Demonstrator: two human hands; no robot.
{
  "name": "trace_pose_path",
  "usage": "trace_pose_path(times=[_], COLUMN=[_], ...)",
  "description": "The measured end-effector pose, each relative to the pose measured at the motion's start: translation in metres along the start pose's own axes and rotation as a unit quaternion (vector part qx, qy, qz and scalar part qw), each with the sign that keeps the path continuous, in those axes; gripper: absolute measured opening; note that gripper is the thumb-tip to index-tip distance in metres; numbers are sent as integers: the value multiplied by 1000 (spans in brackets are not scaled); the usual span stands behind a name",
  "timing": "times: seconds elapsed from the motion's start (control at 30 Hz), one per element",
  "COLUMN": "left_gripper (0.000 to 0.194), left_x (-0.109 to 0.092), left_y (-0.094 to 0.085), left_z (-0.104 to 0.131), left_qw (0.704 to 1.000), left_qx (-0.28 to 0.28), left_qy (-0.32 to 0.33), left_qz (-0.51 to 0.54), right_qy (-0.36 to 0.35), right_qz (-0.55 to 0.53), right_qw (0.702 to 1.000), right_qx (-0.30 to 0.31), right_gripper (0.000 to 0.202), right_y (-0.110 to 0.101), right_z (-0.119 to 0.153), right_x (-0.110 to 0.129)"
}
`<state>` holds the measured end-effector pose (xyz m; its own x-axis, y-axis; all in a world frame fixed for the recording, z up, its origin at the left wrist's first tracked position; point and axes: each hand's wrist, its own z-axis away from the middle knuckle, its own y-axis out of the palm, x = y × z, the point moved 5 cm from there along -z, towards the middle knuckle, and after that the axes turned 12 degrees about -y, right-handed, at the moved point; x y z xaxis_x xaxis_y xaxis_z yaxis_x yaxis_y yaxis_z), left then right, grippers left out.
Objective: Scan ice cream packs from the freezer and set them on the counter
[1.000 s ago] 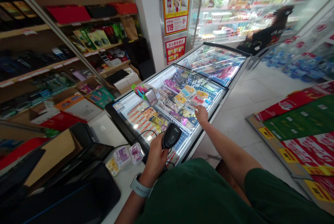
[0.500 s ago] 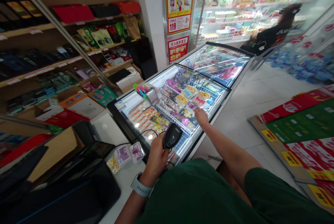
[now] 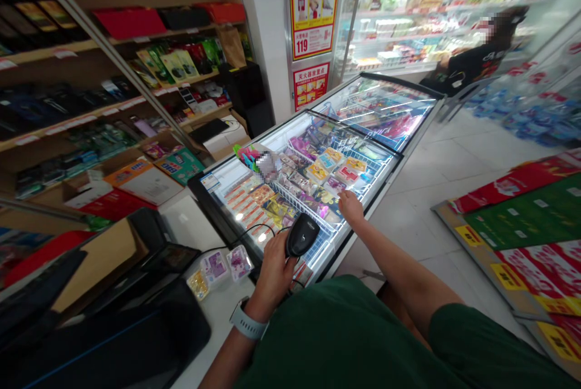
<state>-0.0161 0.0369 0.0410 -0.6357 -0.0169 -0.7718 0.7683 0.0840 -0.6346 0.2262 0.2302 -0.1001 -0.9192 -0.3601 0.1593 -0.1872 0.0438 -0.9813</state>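
"Where's the black scanner (image 3: 302,235)?"

"Up over the near end of the glass-topped freezer (image 3: 390,165), in the left hand (image 3: 272,262). The fingers are closed round its handle, and the head sticks out past them."

"And those little packs?"

"They lie in a cluster on the glass, over the wire basket (image 3: 295,200): yellow packs (image 3: 316,172), a blue pack (image 3: 325,161), a red pack (image 3: 347,173) and, nearest us, a purple pack (image 3: 334,186)."

"Is the right hand (image 3: 351,206) on that last one?"

"It's right beside it, fingers bent in. From here I can't tell whether they touch it, or how far apart the fingertips are."

"What's at the wearer's left?"

"A white counter (image 3: 181,219), with two clear boxes of purple stuff (image 3: 226,264) and a yellow one (image 3: 198,285) close together. A black cable (image 3: 254,230) runs across the freezer's corner."

"And farther off?"

"Stocked shelves (image 3: 109,104) to the left, red and yellow posters (image 3: 313,8) on the pillar. Past the freezer's far end, a person (image 3: 481,62) in black sits by the lit cold cabinet (image 3: 390,26), with bottled water (image 3: 531,101) behind."
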Motion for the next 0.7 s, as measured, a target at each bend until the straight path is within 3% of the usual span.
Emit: trace_pose_path(times=[0.37, 0.7], left_gripper=[50, 51], left_x=[2, 5], left_y=[0, -3], left_z=[-1, 5], left_qw=[1000, 1000], left_qx=[7, 7], left_qy=[8, 7], left_qz=[15, 27], right_qy=[-23, -90], right_qz=[-33, -125], right_qw=[999, 988], right_qx=[-11, -14], right_gripper=[34, 31], right_y=[7, 8], right_z=[18, 21], right_x=[27, 84])
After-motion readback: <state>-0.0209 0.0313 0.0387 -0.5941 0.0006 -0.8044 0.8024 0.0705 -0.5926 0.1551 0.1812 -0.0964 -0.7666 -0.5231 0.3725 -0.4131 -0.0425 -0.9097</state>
